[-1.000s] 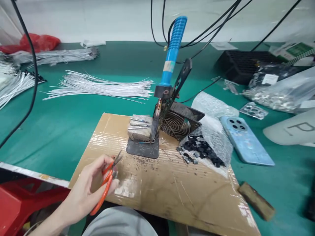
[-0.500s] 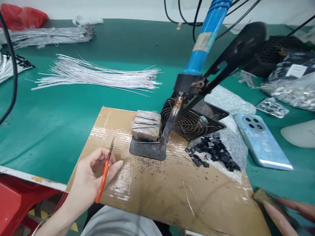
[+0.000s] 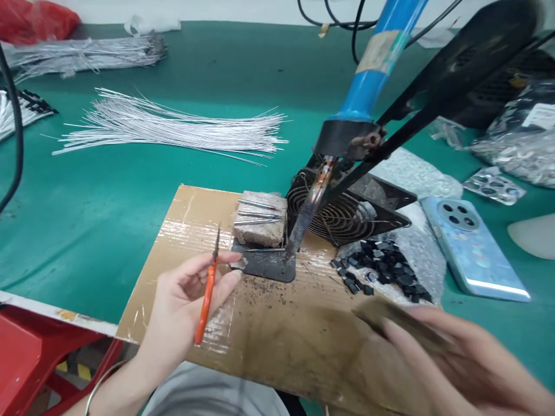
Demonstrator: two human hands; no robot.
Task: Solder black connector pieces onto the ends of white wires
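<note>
My left hand [image 3: 191,294] is closed around orange tweezers [image 3: 208,297], whose dark tip points up and away from me. Between its thumb and forefinger, near the edge of a dark metal plate [image 3: 271,268], there is a small greyish piece too unclear to name. My right hand [image 3: 451,358], smeared by motion, grips a flat brownish block [image 3: 399,323] above the right part of the cardboard [image 3: 295,341]. A blue-handled soldering iron [image 3: 368,75] is clamped at a slant, its tip down at the plate. Metal pins [image 3: 260,215] lie on a grey block [image 3: 260,234] beside it.
Behind the iron lies a black fan [image 3: 342,208]. Small black pieces [image 3: 385,268] are heaped on bubble wrap, with a blue phone [image 3: 474,248] at their right. White wires [image 3: 182,127] spread over the green table [image 3: 87,202]. A black arm [image 3: 446,98] holds the iron up.
My right hand has come in from the lower right edge with the brownish block, moving left over the cardboard. My left hand has shifted right and slightly up, closer to the metal plate.
</note>
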